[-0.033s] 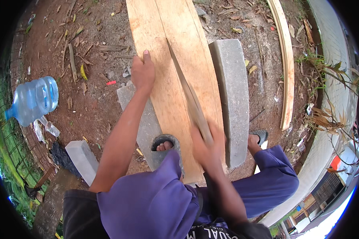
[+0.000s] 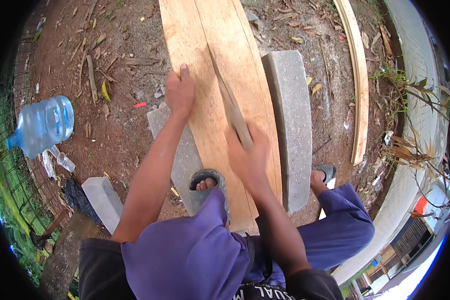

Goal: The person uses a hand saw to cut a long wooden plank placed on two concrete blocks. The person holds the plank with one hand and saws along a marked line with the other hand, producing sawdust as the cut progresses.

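A long wooden board [image 2: 235,150] lies lengthwise in front of me, with a dark line running along it from the far end. My right hand [image 2: 251,157] is closed around the handle end of a handsaw [image 2: 228,102], slightly blurred by motion. The saw's narrow blade points away from me, and its tip meets the dark line on the board. On the board's left edge, my left hand [image 2: 180,92] is clamped, thumb on top and fingers curled at the side. My sandalled left foot [image 2: 207,185] presses on the near part of the board.
Grey concrete blocks flank the board, one to the right [image 2: 295,125] and one partly under it at the left [image 2: 177,155]. A blue water jug [image 2: 45,120] lies at far left, near a pale block [image 2: 102,197]. Another plank [image 2: 356,80] lies at right, beside a low wall [image 2: 420,60].
My right hand and the saw have moved away from me, up along the board. My left hand stays in place on the edge.
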### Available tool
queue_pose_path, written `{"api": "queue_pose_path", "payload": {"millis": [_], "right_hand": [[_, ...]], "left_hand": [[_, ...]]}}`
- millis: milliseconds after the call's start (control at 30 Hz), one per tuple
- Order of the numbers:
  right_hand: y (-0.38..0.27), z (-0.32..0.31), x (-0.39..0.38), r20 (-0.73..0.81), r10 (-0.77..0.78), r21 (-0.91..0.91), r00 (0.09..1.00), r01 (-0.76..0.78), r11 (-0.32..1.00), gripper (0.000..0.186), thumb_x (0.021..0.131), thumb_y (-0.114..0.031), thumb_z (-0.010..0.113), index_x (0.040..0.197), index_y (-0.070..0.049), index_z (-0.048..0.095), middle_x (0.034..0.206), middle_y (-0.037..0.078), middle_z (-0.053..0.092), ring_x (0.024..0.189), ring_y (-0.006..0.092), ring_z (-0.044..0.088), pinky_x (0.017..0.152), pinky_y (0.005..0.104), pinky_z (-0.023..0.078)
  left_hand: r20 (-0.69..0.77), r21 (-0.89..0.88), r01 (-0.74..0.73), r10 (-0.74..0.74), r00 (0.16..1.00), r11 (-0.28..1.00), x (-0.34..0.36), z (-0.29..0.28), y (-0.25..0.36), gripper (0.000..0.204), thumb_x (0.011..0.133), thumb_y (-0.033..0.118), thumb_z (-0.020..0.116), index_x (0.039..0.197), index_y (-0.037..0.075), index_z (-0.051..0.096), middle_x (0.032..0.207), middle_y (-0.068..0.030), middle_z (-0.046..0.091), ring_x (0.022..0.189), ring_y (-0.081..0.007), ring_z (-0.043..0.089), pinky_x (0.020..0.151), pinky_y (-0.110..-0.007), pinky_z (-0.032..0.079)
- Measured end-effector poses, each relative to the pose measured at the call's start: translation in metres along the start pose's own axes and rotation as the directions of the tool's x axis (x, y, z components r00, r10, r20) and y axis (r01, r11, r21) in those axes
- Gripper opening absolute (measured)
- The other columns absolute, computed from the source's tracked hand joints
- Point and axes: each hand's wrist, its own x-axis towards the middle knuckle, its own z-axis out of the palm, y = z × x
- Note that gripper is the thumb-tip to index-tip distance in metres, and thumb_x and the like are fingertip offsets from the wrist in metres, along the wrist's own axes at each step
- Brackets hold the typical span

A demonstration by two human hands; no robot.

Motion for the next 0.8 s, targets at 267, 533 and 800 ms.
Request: {"api": "queue_pose_path", "payload": {"millis": [267, 533, 800], "right_hand": [[0.045, 0.048, 0.014, -0.487, -0.204, -0.052, 0.849, 0.205, 0.977, 0.015, 0.083, -0.005, 0.074, 0.083, -0.001, 0.06, 0.062, 0.011, 0.059, 0.053, 0.0245, 0.065, 0.049, 0.0374, 0.047], [0.006, 0.034, 0.153, -0.59, -0.124, 0.185, 0.798, 0.284, 0.941, 0.021, 0.088, -0.011, 0.068, 0.077, 0.001, 0.056, 0.059, 0.014, 0.057, 0.051, 0.0122, 0.05, 0.049, 0.0367, 0.041], [0.066, 0.056, 0.015, -0.535, -0.179, 0.007, 0.825, 0.216, 0.976, 0.01, 0.082, -0.003, 0.074, 0.084, -0.001, 0.064, 0.064, 0.013, 0.061, 0.052, 0.0211, 0.064, 0.049, 0.0355, 0.047]], "left_hand": [[-0.025, -0.04, -0.012, 0.011, 1.0, 0.999, 0.0, 0.002, -0.007, 0.052, 0.102, 0.051, 0.047, 0.094, 0.001, 0.057, 0.094, -0.0208, 0.067, 0.091, -0.0385, 0.063, 0.086, -0.049, 0.045], [-0.005, -0.036, -0.03, 0.03, 1.0, 0.999, 0.002, 0.006, 0.007, 0.052, 0.102, 0.05, 0.047, 0.091, 0.0, 0.056, 0.092, -0.0212, 0.066, 0.09, -0.0381, 0.063, 0.085, -0.049, 0.045], [-0.007, -0.08, -0.052, 0.052, 0.999, 0.995, 0.007, 0.006, -0.002, 0.052, 0.102, 0.05, 0.047, 0.091, 0.0, 0.056, 0.094, -0.0216, 0.066, 0.09, -0.0376, 0.063, 0.085, -0.049, 0.045]]}}
